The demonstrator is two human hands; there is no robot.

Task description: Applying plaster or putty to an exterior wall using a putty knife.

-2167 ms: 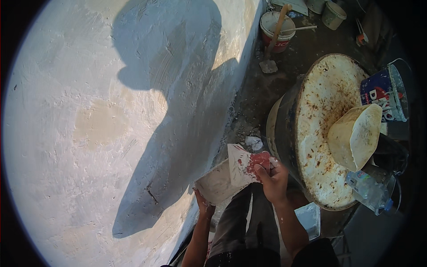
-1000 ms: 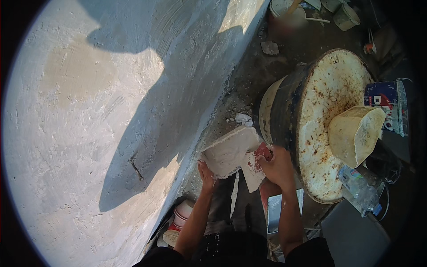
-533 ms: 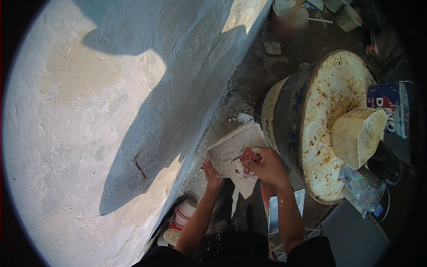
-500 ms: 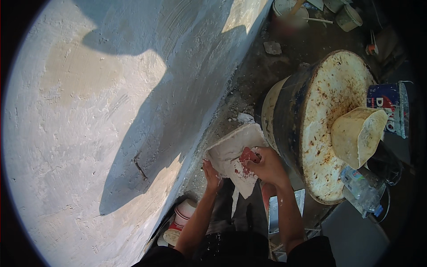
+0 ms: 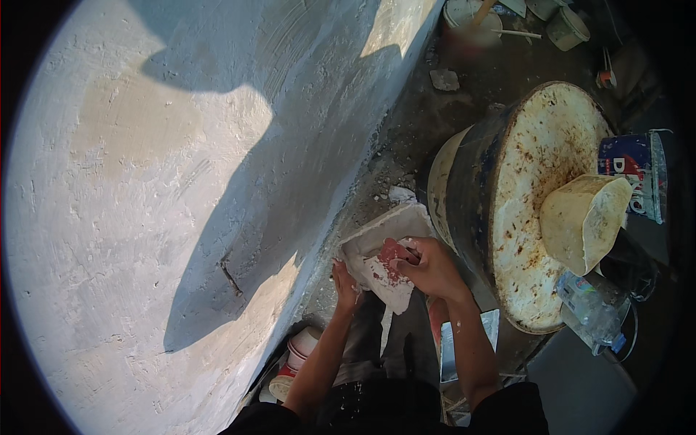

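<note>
A white, plaster-caked open container (image 5: pixel 377 223) with a pointed near corner is held in front of my legs. My left hand (image 5: pixel 346 286) grips its left edge; the fingers behind the rim are partly hidden. My right hand (image 5: pixel 439 272) is closed round a red scraper (image 5: pixel 394 251), which is smeared with white plaster. The scraper's blade sits over the inside of the container, against the wet white plaster (image 5: pixel 388 279) there. My right fingers cover part of the scraper.
On the left a rough plastered wall (image 5: pixel 130 239) slopes past. Close on the right stands a drum with a rusty top (image 5: pixel 525 239), bearing a cream plastic tub (image 5: pixel 576 225). A clear bottle (image 5: pixel 591 308) and a blue bucket (image 5: pixel 631 174) are beyond. Stacked pails (image 5: pixel 299 348) stand by the wall.
My right hand and the red scraper have moved slightly left across the container. The container's near corner has drawn up a little, while my left hand keeps its place.
</note>
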